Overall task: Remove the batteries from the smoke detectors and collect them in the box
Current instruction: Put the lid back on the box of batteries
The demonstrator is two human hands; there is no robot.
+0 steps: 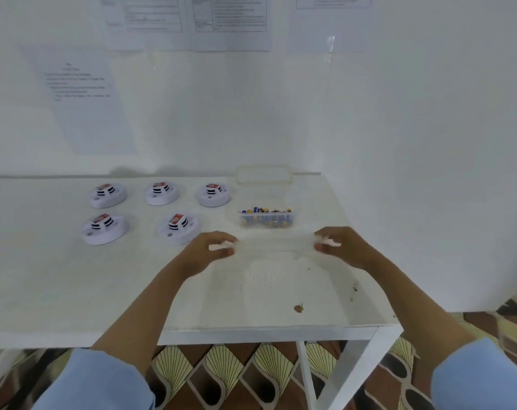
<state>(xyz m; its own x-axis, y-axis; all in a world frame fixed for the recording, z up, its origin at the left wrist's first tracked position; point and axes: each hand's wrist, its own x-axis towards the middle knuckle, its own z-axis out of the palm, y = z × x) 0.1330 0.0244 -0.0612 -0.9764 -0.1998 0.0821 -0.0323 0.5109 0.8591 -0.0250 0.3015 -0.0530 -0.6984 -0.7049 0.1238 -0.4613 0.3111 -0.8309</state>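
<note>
The left hand (211,249) hovers just above the white table (74,291), fingers curled toward the thumb around a whitish, blurred patch. Whether it pinches something cannot be told. The right hand (338,244) mirrors it well to the right, fingers likewise curled at a pale smear, its grip equally unclear. Between the two hands lies a faint see-through shape, too blurred to name. Both forearms come out of light blue sleeves (103,380).

At the left of the table, five white round smoke detectors lie in two rows. Three are at the back (107,196) (162,193) (213,195) and two are nearer (103,229) (179,228). Each carries a red-topped block in its raised middle. The nearer right one sits just beside the left hand.

Right of the detectors, beyond the gap between the hands, stands the clear plastic box (266,221), holding a heap of blue and yellow batteries (261,210). Behind it, at the wall, is a clear lid (264,174). A small brown stain (298,308) marks the table near its front edge. Printed sheets (82,96) hang on the wall above.
</note>
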